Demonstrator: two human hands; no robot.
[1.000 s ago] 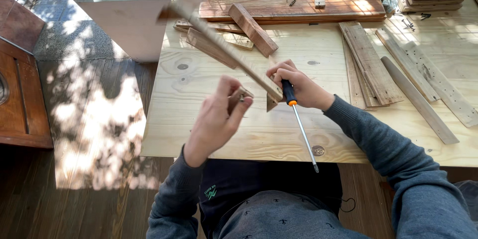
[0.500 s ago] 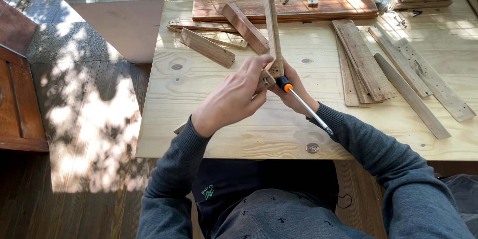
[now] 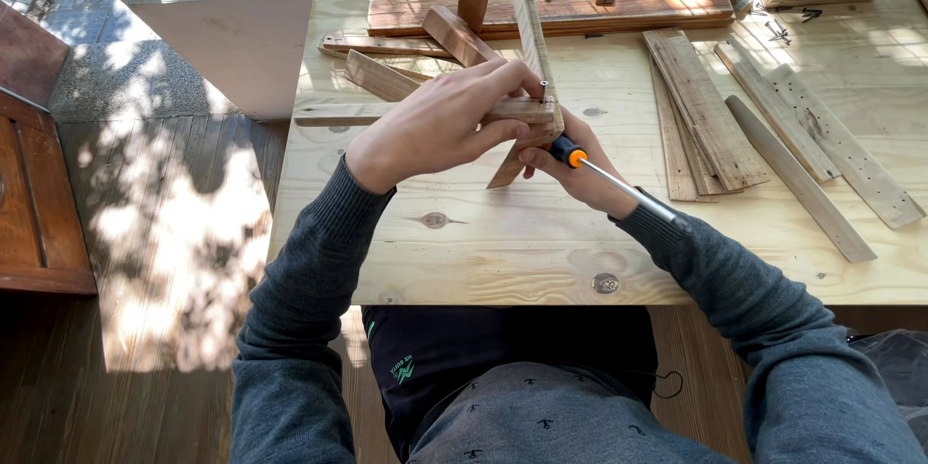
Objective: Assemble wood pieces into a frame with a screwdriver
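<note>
Head view looks down on a pale wooden desk [image 3: 483, 251]. At the centre of the frame the left hand [image 3: 440, 126] is closed over the joint of a frame of wooden slats [image 3: 527, 10], one slat standing up toward the top edge, another lying flat under the fingers. A small screw [image 3: 544, 87] sticks up at the joint. Just right of it, the right hand [image 3: 580, 174] grips a screwdriver [image 3: 619, 188] with an orange and black handle, its metal shaft pointing to the lower right. Loose slats [image 3: 706, 116] lie at the right, well apart from both hands
</note>
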